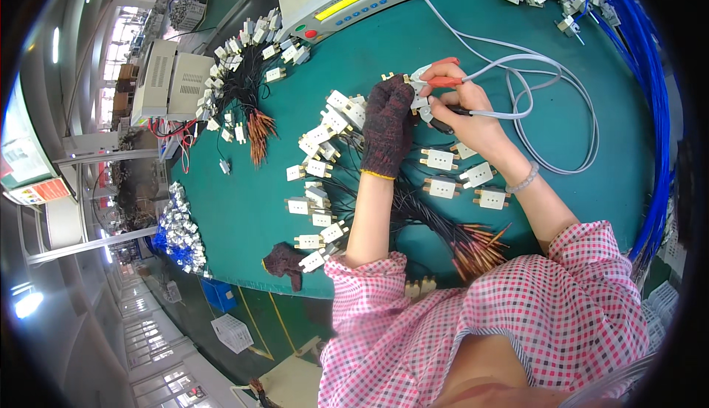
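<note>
My left hand [388,118], in a dark knitted glove with a yellow cuff edge, is closed around a small white plug block [419,103], which its fingers partly cover. My bare right hand [473,116] grips a pair of test clips on grey leads. The red-handled clip [443,81] has its metal jaws at the block, and the black-handled clip [444,118] sits just below; whether each jaw bites a pin is too small to tell. Beneath my left forearm, white plug blocks [319,136] with brass pins spread out, their black cables [413,208] gathered toward copper-coloured ends [476,253].
A tester [351,2] with a yellow display stands at the far edge, its grey cable [546,68] looping right. Another plug bundle [247,61] lies far left. Blue cables [653,112] line the right side. A loose dark glove [283,262] rests at the near-left table edge.
</note>
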`<state>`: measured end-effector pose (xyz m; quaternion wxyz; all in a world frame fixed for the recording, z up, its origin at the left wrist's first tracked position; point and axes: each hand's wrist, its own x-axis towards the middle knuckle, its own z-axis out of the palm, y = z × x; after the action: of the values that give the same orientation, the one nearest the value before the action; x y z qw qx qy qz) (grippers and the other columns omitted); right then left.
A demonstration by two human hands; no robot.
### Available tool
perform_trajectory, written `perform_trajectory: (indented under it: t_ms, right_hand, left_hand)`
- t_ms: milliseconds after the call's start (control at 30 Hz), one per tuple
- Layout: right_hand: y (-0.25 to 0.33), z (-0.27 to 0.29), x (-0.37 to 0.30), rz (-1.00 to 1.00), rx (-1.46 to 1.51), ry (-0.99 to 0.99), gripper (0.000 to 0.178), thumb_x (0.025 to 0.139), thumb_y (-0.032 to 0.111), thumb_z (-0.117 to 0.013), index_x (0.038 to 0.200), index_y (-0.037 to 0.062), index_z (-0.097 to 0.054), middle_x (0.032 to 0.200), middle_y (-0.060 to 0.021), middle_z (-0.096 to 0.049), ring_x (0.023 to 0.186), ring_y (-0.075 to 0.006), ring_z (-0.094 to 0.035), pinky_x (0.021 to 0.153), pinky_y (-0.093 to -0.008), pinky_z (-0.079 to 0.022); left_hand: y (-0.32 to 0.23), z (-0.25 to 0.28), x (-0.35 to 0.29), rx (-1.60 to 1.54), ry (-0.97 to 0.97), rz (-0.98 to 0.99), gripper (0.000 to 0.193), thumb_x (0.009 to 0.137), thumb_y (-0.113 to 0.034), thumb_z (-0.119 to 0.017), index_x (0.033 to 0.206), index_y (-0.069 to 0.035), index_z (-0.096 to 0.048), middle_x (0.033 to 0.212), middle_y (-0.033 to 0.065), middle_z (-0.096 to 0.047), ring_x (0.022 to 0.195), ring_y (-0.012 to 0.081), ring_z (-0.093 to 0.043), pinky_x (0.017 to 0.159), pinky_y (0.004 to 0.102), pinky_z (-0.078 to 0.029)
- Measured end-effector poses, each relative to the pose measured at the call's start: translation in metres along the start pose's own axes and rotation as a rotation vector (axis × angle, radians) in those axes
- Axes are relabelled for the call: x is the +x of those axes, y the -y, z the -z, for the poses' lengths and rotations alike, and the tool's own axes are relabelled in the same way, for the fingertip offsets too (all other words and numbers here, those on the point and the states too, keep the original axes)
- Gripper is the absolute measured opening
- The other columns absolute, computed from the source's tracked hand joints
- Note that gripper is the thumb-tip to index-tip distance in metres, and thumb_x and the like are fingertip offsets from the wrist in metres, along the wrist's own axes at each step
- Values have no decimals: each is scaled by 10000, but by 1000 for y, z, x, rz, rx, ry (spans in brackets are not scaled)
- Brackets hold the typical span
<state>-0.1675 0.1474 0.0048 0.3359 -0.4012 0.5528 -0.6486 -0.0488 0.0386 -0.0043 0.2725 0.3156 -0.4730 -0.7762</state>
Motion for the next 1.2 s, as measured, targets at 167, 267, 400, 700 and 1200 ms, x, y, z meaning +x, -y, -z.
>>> perform_trajectory:
  t_ms: [167,267,400,700,1200]
  right_hand:
    - [-3,2,0,23,20,19,344,851,-70,-523,1160,76,-481,947,-5,-587,644,-25,-531,597,-192,-431]
    - [-4,0,3,7,130,8,338,822,-46,-551,1130,89,-510,918,-12,-580,607,-40,-541,581,-210,-437]
    - [0,5,3,12,143,39,326,838,-40,-556,1136,82,-506,950,-17,-570,673,-51,-562,609,-202,-452]
    - [-17,62,-37,-114,318,-263,256,918,32,-549,1166,64,-492,1073,-80,-536,859,-134,-628,654,-264,-564]
    - [-20,64,-36,-61,295,-318,302,902,-27,-508,1186,74,-477,1076,-96,-527,715,-127,-620,597,-242,-521]
  left_hand:
    - [-1,-1,1,-15,-11,6,365,909,-230,-631,1216,-56,-536,978,36,-607,808,115,-561,649,266,-463]
    - [-1,-1,3,18,-40,12,357,908,-227,-630,1204,-49,-539,973,37,-606,803,122,-560,650,262,-462]
    - [-1,-2,1,-16,4,2,370,898,-206,-638,1208,-41,-521,990,57,-601,827,136,-573,678,274,-478]
    - [-40,-42,-11,2004,-366,-965,429,765,-139,-609,1169,-33,-512,1109,143,-567,953,337,-596,817,444,-492]
    - [-29,-37,3,594,186,205,349,883,-258,-623,1173,-77,-555,927,51,-638,754,102,-546,629,264,-451]
